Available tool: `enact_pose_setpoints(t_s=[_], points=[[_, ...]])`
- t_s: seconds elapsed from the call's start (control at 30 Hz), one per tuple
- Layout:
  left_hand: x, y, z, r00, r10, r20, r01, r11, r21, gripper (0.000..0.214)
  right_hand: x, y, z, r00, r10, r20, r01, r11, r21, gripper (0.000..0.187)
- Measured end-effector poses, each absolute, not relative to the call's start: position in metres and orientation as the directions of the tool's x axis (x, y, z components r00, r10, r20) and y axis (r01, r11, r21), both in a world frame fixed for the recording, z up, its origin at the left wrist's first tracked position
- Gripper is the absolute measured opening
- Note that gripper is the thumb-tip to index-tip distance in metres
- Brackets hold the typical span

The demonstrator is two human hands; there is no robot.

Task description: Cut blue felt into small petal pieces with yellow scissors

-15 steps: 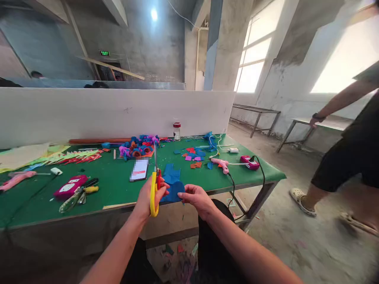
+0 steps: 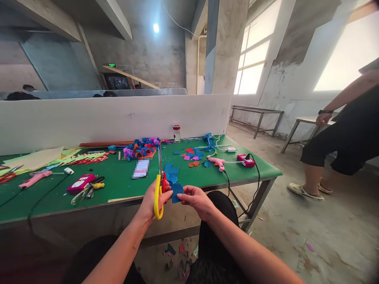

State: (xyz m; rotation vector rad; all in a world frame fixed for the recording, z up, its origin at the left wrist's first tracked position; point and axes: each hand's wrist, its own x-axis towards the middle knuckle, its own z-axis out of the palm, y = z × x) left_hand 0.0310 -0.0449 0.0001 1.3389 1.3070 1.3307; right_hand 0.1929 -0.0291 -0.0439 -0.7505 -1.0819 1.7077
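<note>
My left hand (image 2: 151, 199) is closed on a pair of scissors (image 2: 156, 203) with one yellow and one red handle, the blades pointing away toward the back of the table. Its thumb and fingertips also meet the left edge of a small blue paper piece (image 2: 177, 192). My right hand (image 2: 197, 200) pinches that same piece from the right, just over the table's front edge. Behind it, more blue paper (image 2: 171, 172) lies on the green table (image 2: 118, 187). Left of that is a phone (image 2: 140, 169) with a blurred screen.
Paper flowers (image 2: 145, 148) and a lidded jar (image 2: 177, 134) stand at the back. Pink glue guns (image 2: 218, 163) (image 2: 36, 180) with cords lie on both sides. Paper scraps (image 2: 192, 156) are scattered about. A white board (image 2: 112, 118) borders the table. A person (image 2: 349, 126) is at the right.
The blue piece has been turned in my fingers, and its rounded top no longer shows. My left fingertips now touch it. The view has shifted slightly, and the person at right has stepped along.
</note>
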Motion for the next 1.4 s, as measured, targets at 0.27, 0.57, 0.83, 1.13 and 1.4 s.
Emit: enact_pose_setpoints(t_s=[0.27, 0.57, 0.83, 1.13, 1.4], points=[[0.024, -0.005, 0.012, -0.109, 0.979, 0.173, 0.057, -0.167, 0.984, 0.042, 0.191, 0.001, -0.048, -0.276, 0.961, -0.012, -0.299, -0.097, -0.949, 0.045], [0.037, 0.110, 0.003, -0.515, 0.813, 0.273, -0.209, -0.428, 0.879, 0.031, 0.264, 0.138, -0.028, -0.110, 0.993, 0.044, -0.043, 0.040, -0.998, 0.037], [0.051, 0.091, -0.053, -0.513, 0.835, 0.200, -0.305, -0.395, 0.867, 0.029, 0.228, 0.267, -0.017, -0.132, 0.978, -0.160, 0.133, -0.142, -0.981, 0.023], [0.061, 0.084, -0.066, -0.495, 0.856, 0.149, -0.244, -0.302, 0.922, 0.035, 0.112, 0.346, -0.043, -0.138, 0.984, -0.112, 0.440, -0.041, -0.897, 0.027], [0.050, 0.080, -0.071, -0.484, 0.862, 0.153, -0.206, -0.282, 0.937, 0.034, 0.129, 0.363, -0.036, -0.099, 0.980, 0.174, 0.782, 0.185, -0.595, 0.018]])
